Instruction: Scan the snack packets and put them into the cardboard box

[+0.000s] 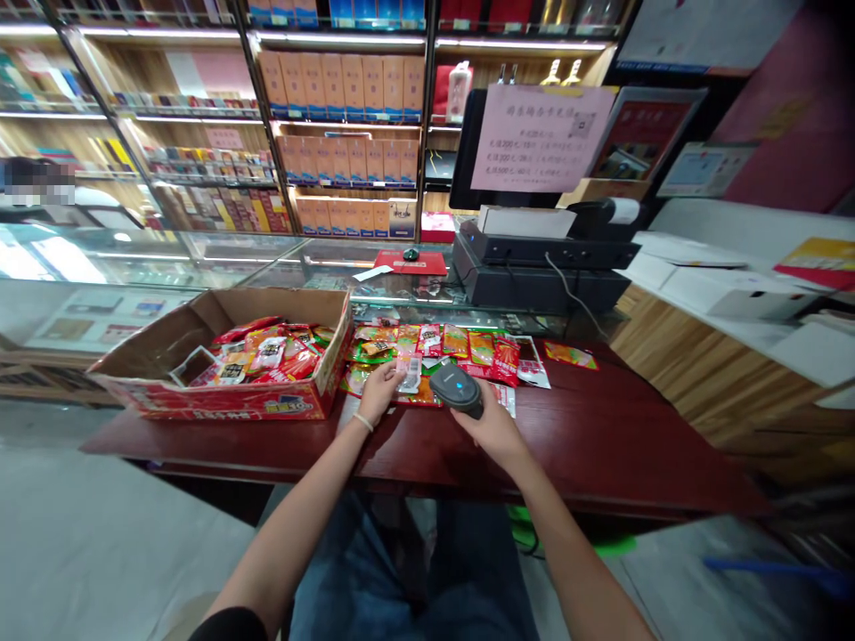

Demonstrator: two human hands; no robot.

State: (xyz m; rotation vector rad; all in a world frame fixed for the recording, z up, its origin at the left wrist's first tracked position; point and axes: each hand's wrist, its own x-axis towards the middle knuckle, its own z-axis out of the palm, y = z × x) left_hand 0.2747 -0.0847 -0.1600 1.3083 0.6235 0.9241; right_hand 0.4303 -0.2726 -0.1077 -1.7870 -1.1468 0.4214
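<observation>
My left hand (380,393) pinches a small snack packet (410,377), its pale back with a barcode turned up. In my right hand (494,425) is a dark barcode scanner (457,388) with a blue light on top, its head tilted toward that packet. Under and behind both hands, several red, green and orange snack packets (455,342) are spread over the table. To the left of my left hand stands an open cardboard box (257,402) with red sides, holding a pile of similar packets (268,350).
The dark red table (588,427) runs along a glass counter (287,267). A monitor (466,147) with a pink notice stands over a black cash drawer (541,285) and a receipt printer (605,223). One orange packet (569,355) lies apart on the right. Another person (60,200) is at far left.
</observation>
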